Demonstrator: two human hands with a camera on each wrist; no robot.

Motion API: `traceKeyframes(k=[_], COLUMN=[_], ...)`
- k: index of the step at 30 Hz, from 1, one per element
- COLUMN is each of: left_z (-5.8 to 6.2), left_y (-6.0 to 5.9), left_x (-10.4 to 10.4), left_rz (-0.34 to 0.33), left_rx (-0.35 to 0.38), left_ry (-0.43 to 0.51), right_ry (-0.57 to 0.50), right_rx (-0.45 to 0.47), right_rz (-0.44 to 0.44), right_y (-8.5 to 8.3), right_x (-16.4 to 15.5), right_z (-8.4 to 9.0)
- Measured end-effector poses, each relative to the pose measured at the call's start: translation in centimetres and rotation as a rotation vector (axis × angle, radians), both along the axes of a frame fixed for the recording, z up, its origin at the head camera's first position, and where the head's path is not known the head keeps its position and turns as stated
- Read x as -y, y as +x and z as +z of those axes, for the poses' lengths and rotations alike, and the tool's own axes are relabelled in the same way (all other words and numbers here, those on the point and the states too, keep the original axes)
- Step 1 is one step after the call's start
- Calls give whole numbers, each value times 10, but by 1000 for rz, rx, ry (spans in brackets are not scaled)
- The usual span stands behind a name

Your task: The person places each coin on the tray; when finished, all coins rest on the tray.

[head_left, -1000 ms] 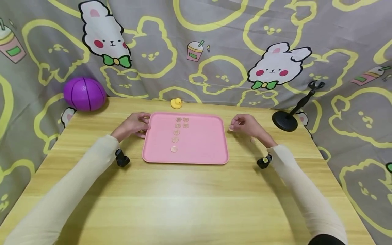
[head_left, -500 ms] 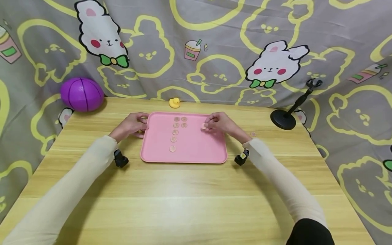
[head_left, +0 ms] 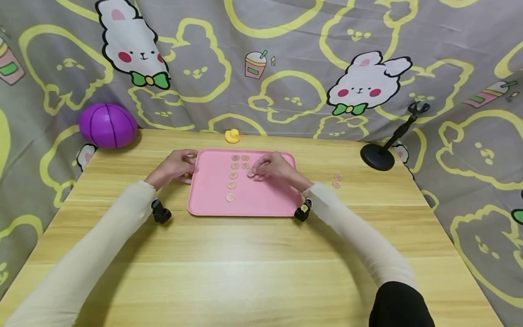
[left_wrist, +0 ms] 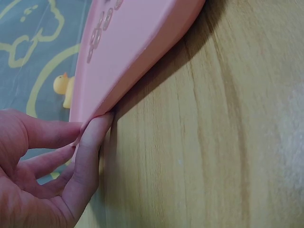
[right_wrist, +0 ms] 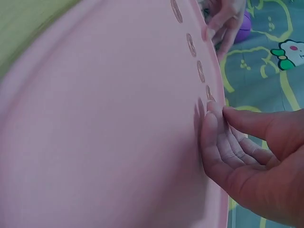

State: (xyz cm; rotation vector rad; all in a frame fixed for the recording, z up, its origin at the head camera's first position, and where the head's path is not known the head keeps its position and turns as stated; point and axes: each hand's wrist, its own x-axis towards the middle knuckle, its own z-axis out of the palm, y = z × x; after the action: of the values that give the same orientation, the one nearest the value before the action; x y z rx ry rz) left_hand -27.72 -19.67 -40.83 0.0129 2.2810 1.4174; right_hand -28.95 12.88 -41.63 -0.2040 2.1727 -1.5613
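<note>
A shallow pink tray (head_left: pixel 261 204) lies on the wooden table with several copper-coloured coins (head_left: pixel 231 185) in it. One column of coins runs down its left half, and two more coins sit beside the column's upper end. My left hand (head_left: pixel 180 164) pinches the tray's left rim between thumb and fingers; the left wrist view shows this grip close up. Over the tray's middle, my right hand (head_left: pixel 273 166) pinches a single coin (head_left: pixel 251 173) at its fingertips, just below the shorter column. In the right wrist view the fingers (right_wrist: pixel 211 137) hide that coin.
Two loose coins (head_left: pixel 337 180) lie on the table right of the tray. A yellow rubber duck (head_left: pixel 232 136) stands behind it. At the back left is a purple ball (head_left: pixel 108 126), at the back right a black stand (head_left: pixel 377 157). A patterned curtain (head_left: pixel 294 54) hangs behind.
My right hand has carried the coin leftward from the table beside the tray to the shorter column of coins. My left hand keeps its hold on the rim.
</note>
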Motion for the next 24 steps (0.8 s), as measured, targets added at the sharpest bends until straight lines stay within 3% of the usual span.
traceKeyframes(k=[8,24], left_z=[3,2], left_y=[-2,4], left_x=[-1,-1], left_rz=[6,-1], left_rx=[-6,-13], left_ry=[-2,17], right_ry=[96,159], right_rx=[-67,-123], right_rz=[-9,27], right_y=[-3,1], right_x=[12,18], right_z=[-3,-6])
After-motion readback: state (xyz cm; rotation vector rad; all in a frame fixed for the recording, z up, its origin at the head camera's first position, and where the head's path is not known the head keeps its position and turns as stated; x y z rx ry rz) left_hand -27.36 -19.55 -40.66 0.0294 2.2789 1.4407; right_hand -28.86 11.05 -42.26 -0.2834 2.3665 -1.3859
